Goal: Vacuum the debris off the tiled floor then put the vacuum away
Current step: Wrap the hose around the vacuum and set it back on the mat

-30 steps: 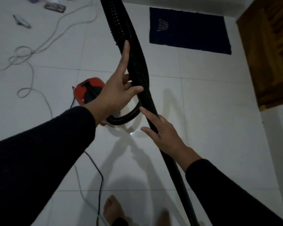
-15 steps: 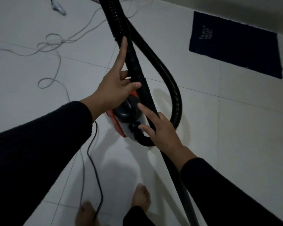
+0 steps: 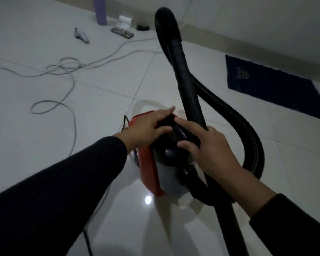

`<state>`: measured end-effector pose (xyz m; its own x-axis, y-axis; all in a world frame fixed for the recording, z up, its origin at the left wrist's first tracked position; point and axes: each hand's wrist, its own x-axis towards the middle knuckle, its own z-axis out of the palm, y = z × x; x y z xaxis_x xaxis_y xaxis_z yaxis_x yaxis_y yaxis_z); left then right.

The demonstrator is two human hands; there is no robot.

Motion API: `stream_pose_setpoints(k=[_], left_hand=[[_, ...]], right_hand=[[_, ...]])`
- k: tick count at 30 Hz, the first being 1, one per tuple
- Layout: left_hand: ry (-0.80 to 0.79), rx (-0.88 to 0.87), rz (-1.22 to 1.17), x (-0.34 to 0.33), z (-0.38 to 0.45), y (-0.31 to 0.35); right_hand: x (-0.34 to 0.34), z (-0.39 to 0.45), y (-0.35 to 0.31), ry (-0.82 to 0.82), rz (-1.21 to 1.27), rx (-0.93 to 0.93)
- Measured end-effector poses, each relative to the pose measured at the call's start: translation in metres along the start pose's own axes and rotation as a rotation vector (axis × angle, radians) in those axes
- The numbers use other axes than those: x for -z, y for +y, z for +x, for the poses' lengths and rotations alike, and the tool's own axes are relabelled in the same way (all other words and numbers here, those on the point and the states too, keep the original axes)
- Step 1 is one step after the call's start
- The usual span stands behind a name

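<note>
The vacuum [image 3: 155, 170] looks like a small round tub, so my guess is that it is a bit heavy but one hand can lift it. Its shell looks hard and smooth, so it could slip; the best place to take hold is probably the black handle [image 3: 175, 132] on top. The hose [image 3: 248, 130] is bendy and ribbed, so it will likely flop and swing when the tub moves. The long black pipe [image 3: 185, 78] is stiff and stands up tall beside the handle. The tub is white below, with a red band and a black top. It sits on the tiled floor [image 3: 118, 84], near the middle and well apart from the wall. The left hand [image 3: 146, 130] lies on the handle with its fingers out flat and holds nothing. The right hand [image 3: 209, 150] rests its fingers on the handle too, lightly bent, while its thumb side leans on the pipe; I cannot tell if it really grips. Farther out, a pale cord [image 3: 67, 71] loops over the floor toward the left edge, and a dark blue mat [image 3: 277, 89] lies near the right edge.
</note>
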<state>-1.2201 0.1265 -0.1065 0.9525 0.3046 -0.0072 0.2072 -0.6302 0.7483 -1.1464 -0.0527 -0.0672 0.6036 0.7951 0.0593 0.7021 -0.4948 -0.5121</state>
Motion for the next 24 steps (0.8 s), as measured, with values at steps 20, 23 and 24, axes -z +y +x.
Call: stream_pose_setpoints(k=[20,23,24], left_hand=[[0.259,-0.147,-0.041,-0.036,0.018,-0.040],[0.212,-0.026,0.091,-0.045,0.014,-0.057],[0.218,0.021,0.124,-0.049,0.012,-0.063]], right_hand=[[-0.011,0.017,0.022,0.027,-0.417,-0.105],[-0.011,0.019,0.025,0.030,-0.408,-0.074],[-0.012,0.019,0.026,0.030,-0.414,-0.063]])
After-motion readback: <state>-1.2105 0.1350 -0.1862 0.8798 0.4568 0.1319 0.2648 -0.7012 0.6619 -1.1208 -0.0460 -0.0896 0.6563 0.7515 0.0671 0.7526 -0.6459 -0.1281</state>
